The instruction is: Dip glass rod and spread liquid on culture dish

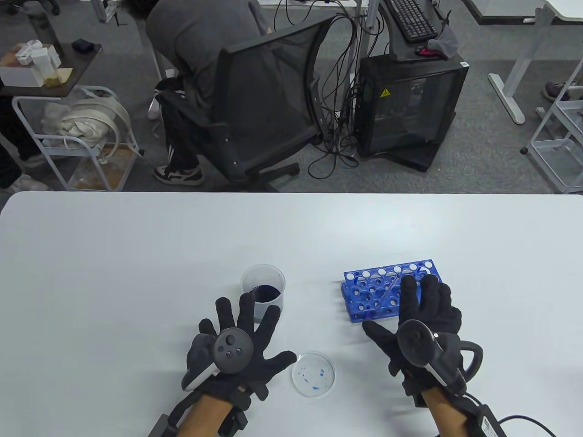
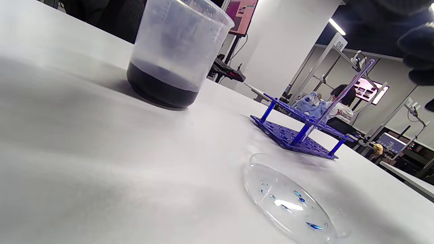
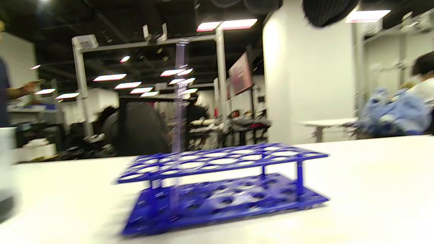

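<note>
A clear beaker point(image 1: 263, 289) holds dark blue liquid. A culture dish point(image 1: 313, 374) with blue streaks lies in front of it, between my hands. A glass rod point(image 1: 391, 287) stands tilted in a blue tube rack point(image 1: 364, 296), held by nothing. My left hand point(image 1: 255, 346) is open with fingers spread, just in front of the beaker and left of the dish. My right hand point(image 1: 412, 314) is open, fingers extended over the rack's near right part, beside the rod. The left wrist view shows the beaker point(image 2: 176, 57), dish point(image 2: 291, 203), rack point(image 2: 298, 132) and rod point(image 2: 346, 91). The right wrist view shows the rack point(image 3: 220, 183) and rod point(image 3: 178, 112).
The white table point(image 1: 136, 273) ends at a far edge; beyond it are an office chair point(image 1: 268, 104) with a seated person and a black cabinet point(image 1: 405, 109).
</note>
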The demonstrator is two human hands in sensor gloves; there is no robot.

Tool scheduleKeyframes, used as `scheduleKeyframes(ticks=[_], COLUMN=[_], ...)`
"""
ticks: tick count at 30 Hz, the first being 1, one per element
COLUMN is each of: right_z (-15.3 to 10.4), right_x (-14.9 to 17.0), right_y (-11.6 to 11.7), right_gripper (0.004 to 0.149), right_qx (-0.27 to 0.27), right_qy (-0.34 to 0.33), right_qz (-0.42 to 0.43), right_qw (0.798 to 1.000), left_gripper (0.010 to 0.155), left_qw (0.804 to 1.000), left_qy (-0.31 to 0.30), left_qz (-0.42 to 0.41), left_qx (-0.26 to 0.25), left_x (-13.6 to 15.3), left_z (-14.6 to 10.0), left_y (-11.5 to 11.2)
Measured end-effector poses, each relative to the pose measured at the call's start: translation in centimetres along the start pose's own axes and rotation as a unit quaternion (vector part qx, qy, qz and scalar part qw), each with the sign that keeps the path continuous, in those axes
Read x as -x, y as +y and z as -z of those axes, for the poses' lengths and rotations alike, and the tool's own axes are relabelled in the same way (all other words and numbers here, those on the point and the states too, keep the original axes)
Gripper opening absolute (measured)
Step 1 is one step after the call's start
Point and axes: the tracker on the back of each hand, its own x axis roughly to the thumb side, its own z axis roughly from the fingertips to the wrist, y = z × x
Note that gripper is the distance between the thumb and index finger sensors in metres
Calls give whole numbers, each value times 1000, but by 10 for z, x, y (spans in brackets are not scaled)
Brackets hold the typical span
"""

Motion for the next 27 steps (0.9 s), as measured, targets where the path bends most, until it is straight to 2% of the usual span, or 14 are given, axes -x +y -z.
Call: scheduleKeyframes(ticks=[2,4,8,13,27], right_z=[-7,-15,-21,-23,-25], right_x=[-18,-35,-51,-55,-59], right_y=[-1,2,13,22,31], right_gripper=[110,110,110,109,107], right_qx=[-31,-40,-53,-35,-59], right_qy=[-30,-54,-81,-87,-103], right_qz=[-44,-84,-76,-120,-100], right_qw=[998,994,992,988,988], left_gripper=[94,94,94,94,92], left_qw=[1000,1000,1000,1000,1000], left_qy=[0,5,12,10,1], left_qz=[-2,-8,-7,4,17], left_qx=[-6,-7,13,21,21], left_x=[0,0,0,-4,-8], left_z=[-1,-2,2,5,5], left_y=[3,6,5,3,0])
